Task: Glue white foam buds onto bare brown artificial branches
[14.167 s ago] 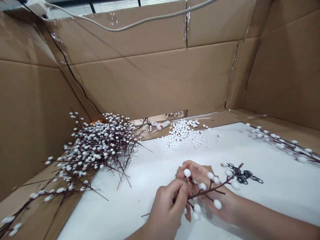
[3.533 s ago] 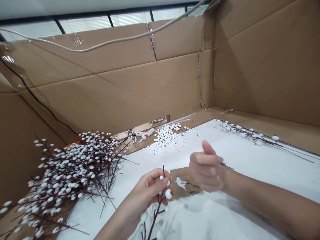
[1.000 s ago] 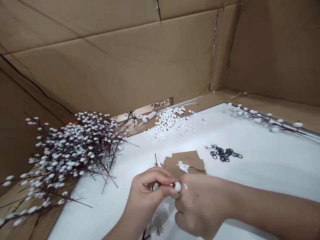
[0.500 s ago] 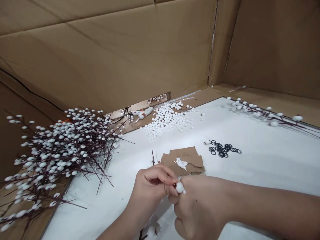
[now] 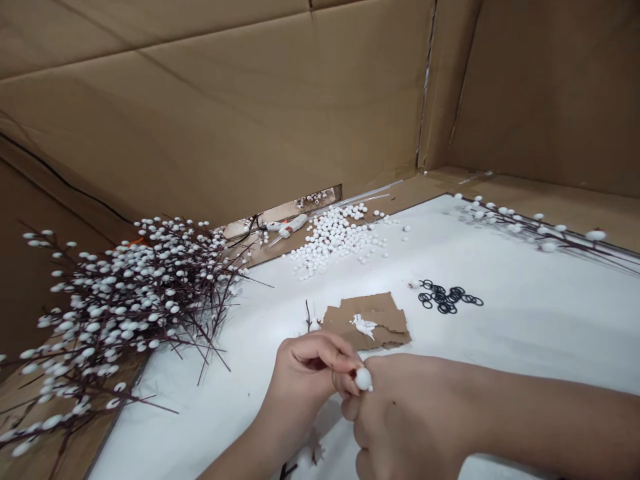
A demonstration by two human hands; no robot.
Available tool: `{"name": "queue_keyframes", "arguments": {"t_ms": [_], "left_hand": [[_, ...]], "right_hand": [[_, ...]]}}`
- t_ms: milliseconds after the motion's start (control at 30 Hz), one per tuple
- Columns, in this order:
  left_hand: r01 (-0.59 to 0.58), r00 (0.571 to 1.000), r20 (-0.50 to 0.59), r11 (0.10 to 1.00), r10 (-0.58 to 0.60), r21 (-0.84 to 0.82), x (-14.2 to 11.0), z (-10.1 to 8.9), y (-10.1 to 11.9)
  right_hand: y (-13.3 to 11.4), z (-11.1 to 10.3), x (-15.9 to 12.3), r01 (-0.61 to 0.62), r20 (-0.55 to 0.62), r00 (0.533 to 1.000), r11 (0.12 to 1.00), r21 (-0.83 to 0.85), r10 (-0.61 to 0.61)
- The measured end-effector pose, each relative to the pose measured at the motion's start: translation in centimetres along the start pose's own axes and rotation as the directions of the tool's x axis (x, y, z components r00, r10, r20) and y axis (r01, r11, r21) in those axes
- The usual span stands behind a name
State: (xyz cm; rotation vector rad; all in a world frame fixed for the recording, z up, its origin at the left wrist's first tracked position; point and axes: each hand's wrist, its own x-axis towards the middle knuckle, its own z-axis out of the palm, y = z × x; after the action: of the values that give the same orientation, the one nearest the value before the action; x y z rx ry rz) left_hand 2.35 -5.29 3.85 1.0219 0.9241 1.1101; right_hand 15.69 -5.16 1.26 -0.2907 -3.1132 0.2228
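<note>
While the left hand (image 5: 306, 381) pinches a white bead (image 5: 363, 379) by one side, thumb and forefinger narrowed on it, the bead's round face is left exposed toward the right hand (image 5: 407, 408), just at a small white dab (image 5: 371, 388) on the skin. Right fingers curl under as a fist, which probably gives a steady backing; cannot tell whether anything is inside. Torn cardboard (image 5: 350, 308) with white paste (image 5: 363, 326) lies just beyond the hands, presumably for short reach and a clean white board (image 5: 200, 427). Black rings (image 5: 445, 299) sit apart to its right, likely clear of paste. Loose white beads (image 5: 335, 237) lie farther back, leaving working room. Dark stem (image 5: 287, 471) below left hand: mostly hidden; support unclear.
</note>
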Motion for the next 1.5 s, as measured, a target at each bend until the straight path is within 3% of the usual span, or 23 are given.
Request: {"name": "queue_keyframes", "arguments": {"t_ms": [267,400,500,600,767,933,1067,1233,1500], "left_hand": [[-0.004,0.999,0.035,0.999,0.003,0.044,-0.2,-0.2,-0.2],[-0.012,0.998,0.063,0.999,0.009,0.035,-0.3,-0.2,-0.1],[0.018,0.998,0.063,1.0,-0.02,0.025,-0.4,-0.1,-0.3],[0.075,0.997,0.03,0.996,-0.074,-0.042,-0.4,0.1,-0.4],[0.134,0.991,0.012,0.98,-0.134,-0.144,-0.6,-0.1,0.0],[0.08,0.995,0.061,0.995,-0.076,-0.061,-0.8,-0.9,0.2],[-0.02,0.984,0.178,1.0,0.018,0.006,-0.8,-1.5,0.0],[-0.065,0.952,0.305,0.993,0.033,0.095,-1.0,-1.7,0.2],[-0.079,0.938,0.345,0.992,0.041,0.095,-0.6,-2.5,0.2]], "right_hand": [[0.0,-0.7,0.3,0.03,0.085,0.996,0.999,-0.025,-0.028],[0.2,-0.6,0.4,0.029,0.008,1.0,0.999,-0.019,-0.028],[0.2,-0.4,0.7,0.072,0.013,0.997,0.997,-0.022,-0.072],[0.2,-0.7,0.8,0.131,0.032,0.991,0.991,-0.034,-0.13],[-0.1,-2.1,0.1,0.097,0.101,0.991,0.986,-0.132,-0.084],[-0.1,-3.5,0.0,0.088,0.196,0.979,0.982,-0.168,-0.054],[0.1,-4.0,0.1,0.087,0.271,0.962,0.986,-0.142,-0.046],[0.3,-3.8,0.0,0.117,0.169,0.981,0.983,-0.144,-0.092],[0.5,-2.8,-0.5,0.132,-0.016,0.991,0.988,-0.078,-0.133]]}}
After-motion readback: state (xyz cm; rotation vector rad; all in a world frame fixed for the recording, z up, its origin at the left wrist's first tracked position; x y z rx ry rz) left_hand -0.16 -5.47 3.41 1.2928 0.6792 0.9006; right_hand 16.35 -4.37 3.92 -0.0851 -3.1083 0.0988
